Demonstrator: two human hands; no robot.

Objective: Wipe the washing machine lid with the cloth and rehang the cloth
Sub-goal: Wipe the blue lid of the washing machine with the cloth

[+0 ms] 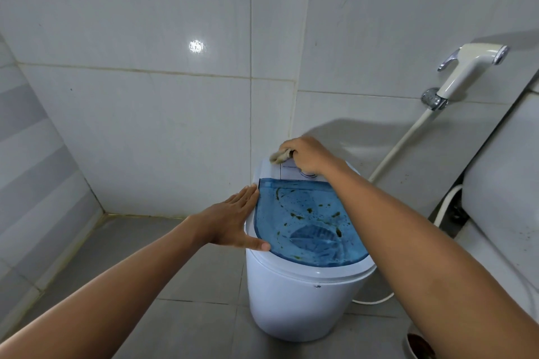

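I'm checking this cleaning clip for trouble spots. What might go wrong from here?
The right hand holds the cloth bunched small on the white control panel, so the dark spots on the blue lid may smear or get missed. Only the left hand, flat on the rim, steadies the washing machine; hard wiping might shift it.

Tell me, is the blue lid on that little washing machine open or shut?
Shut. The blue lid lies flat in the rim of the washing machine; dark smudges dot it. The left hand rests flat at its edge.
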